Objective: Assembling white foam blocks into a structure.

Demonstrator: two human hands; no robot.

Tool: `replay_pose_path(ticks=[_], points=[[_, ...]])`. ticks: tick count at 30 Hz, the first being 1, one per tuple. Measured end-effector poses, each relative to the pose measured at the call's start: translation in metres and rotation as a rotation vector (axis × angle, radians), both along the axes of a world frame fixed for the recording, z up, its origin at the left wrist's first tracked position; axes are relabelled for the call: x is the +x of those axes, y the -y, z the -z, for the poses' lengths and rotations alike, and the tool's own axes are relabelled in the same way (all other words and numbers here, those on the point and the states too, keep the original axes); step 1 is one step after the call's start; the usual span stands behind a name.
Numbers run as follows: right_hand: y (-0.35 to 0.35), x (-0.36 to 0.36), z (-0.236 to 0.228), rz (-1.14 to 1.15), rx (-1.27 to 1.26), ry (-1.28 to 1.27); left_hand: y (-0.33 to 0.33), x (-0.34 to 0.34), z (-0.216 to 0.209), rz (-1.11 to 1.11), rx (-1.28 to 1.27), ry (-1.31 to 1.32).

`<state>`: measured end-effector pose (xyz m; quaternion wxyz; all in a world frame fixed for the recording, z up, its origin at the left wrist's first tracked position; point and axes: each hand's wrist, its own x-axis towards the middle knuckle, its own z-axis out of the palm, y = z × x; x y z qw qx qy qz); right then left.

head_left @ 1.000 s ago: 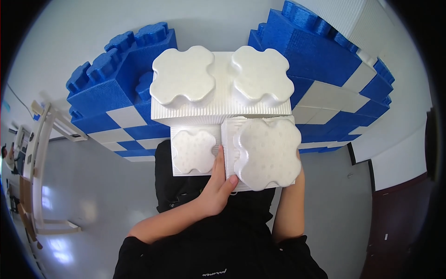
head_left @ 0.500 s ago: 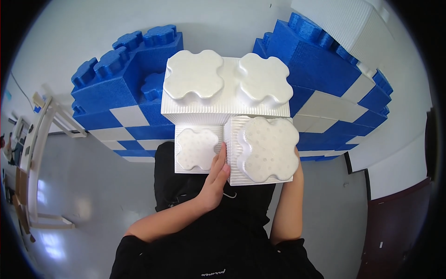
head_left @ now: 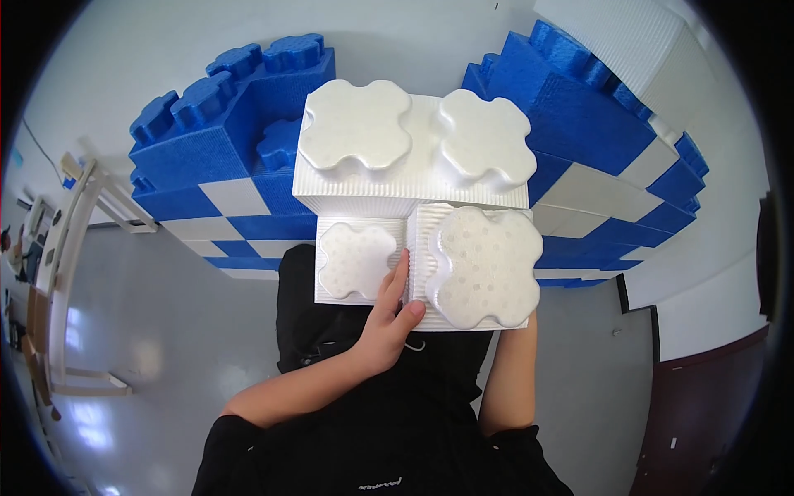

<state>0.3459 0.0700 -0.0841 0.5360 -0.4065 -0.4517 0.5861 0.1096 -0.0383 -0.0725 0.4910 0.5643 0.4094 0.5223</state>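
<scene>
A large white foam building block [head_left: 486,269], with one clover-shaped stud facing me, is between my hands. My left hand [head_left: 391,318] grips its left side, fingers stretched along the ribbed side and thumb bent over the near edge. The right forearm reaches behind the block's right edge; that hand is hidden by the block. To its left is a lower white block [head_left: 357,263] with a dimpled stud, close to my left fingertips. Directly beyond both stands a wide white block [head_left: 413,136] with two smooth studs.
Walls of stacked blue and white blocks flank the white ones, a left wall [head_left: 194,153] and a right wall [head_left: 583,107]. A tall white ribbed block [head_left: 633,54] rises at the far right. On the left is a white frame table [head_left: 70,223]; a dark red door [head_left: 703,405] is at right.
The view has shifted slightly. My left thumb has moved onto the near edge of the held block. My right fingers, partly seen at its right side before, are now hidden behind it.
</scene>
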Motion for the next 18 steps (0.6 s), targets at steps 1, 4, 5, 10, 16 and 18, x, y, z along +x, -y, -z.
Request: replay_pose_path(ticks=[1, 4, 5, 10, 16, 18], points=[[0.002, -0.001, -0.001, 0.006, -0.033, -0.045, 0.0, 0.0, 0.001, 0.021, -0.007, 0.036], [0.0, -0.001, 0.004, 0.031, -0.061, -0.077, 0.001, 0.0, -0.004, 0.047, -0.025, 0.089], [0.001, 0.0, 0.006, 0.05, -0.052, -0.064, 0.002, 0.0, -0.005, 0.052, -0.032, 0.106], [0.001, -0.002, -0.012, -0.022, 0.02, -0.044, 0.005, 0.002, -0.001, -0.001, 0.009, 0.056], [-0.015, -0.018, -0.024, -0.046, 0.043, -0.035, 0.001, -0.001, -0.001, 0.009, -0.002, 0.082], [-0.001, -0.009, -0.018, -0.057, 0.048, -0.034, 0.003, -0.002, -0.002, 0.022, -0.003, 0.117]])
